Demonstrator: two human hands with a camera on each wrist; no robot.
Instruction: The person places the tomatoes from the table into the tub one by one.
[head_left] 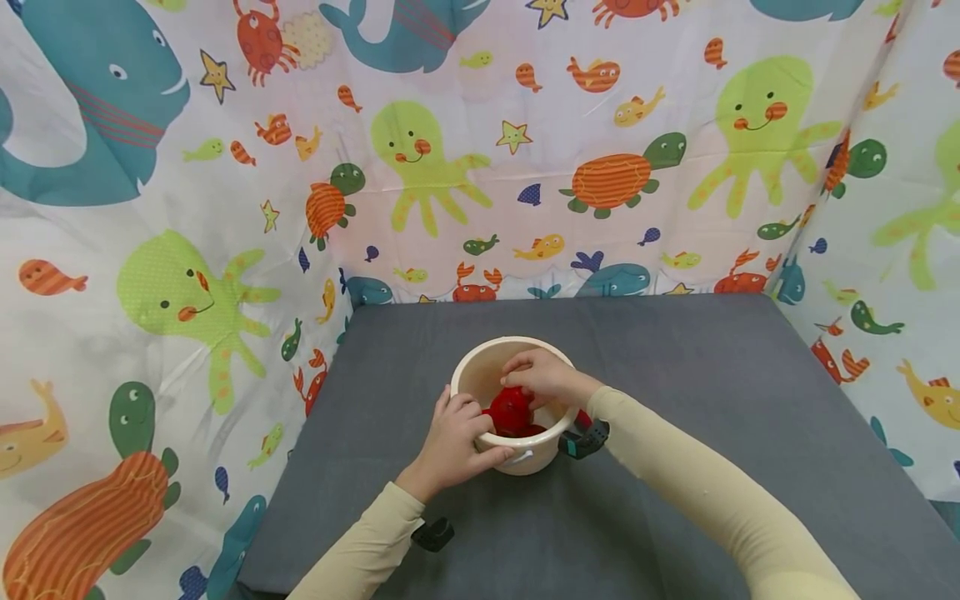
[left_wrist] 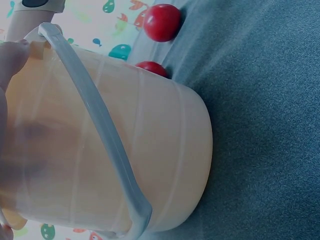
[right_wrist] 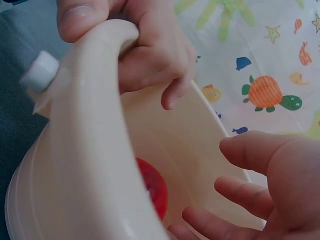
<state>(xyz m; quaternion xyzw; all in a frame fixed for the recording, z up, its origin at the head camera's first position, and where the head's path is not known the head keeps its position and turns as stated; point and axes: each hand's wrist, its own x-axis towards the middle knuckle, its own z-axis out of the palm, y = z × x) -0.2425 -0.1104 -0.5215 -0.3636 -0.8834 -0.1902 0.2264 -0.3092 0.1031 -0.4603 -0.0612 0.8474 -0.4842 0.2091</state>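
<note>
A cream bucket stands on the grey table surface. My left hand grips its near left rim, thumb outside and fingers over the inner side, as the right wrist view also shows. Over the mouth of the bucket is my right hand, reaching in from the right. In the right wrist view this right hand has its fingers spread, with nothing between them. Glossy round red things lie inside the bucket, below the right hand's fingers; part of them is hidden. The bucket's pale handle hangs down its side.
Two more round red things, one in full view and one partly hidden, rest on the table beyond the bucket. A curtain with sea animals borders the table at the back and sides.
</note>
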